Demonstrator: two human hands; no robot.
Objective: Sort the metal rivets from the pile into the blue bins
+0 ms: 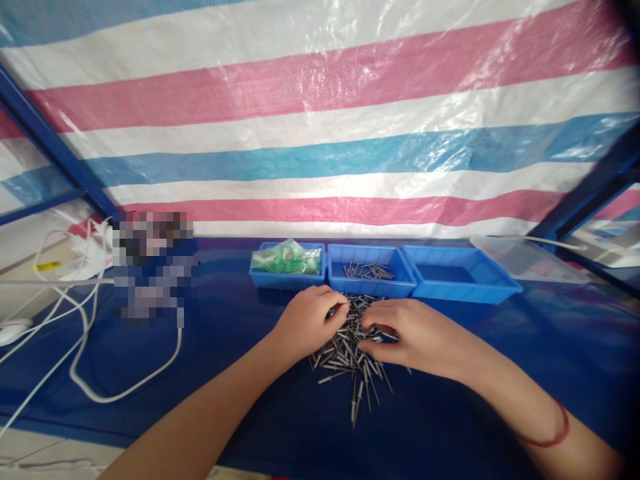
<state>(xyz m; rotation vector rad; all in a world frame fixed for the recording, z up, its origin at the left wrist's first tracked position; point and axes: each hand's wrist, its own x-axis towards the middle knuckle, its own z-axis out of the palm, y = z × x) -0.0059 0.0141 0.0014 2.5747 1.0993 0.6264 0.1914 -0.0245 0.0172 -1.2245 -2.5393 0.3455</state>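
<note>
A loose pile of metal blind rivets [353, 360] lies on the blue table, its pins pointing in many directions. At the pile's left side, my left hand [313, 317] is closed, thumb and forefinger tips together; whatever they hold is hidden. My right hand [413, 333] reaches over the right side with thumb and fingers curved and apart, nothing visible between them. Just behind the pile stands the middle blue bin [373, 288], with several rivets on its floor. The left blue bin [283, 280] contains green-tinted plastic bags [287, 259].
The right blue bin [463, 292] shows a bare floor. A clear plastic lid or sheet [530, 260] lies behind it. White cables [85, 373] run across the left of the table [240, 413], near a pixelated patch. A striped tarp [320, 153] hangs behind, between blue frame posts.
</note>
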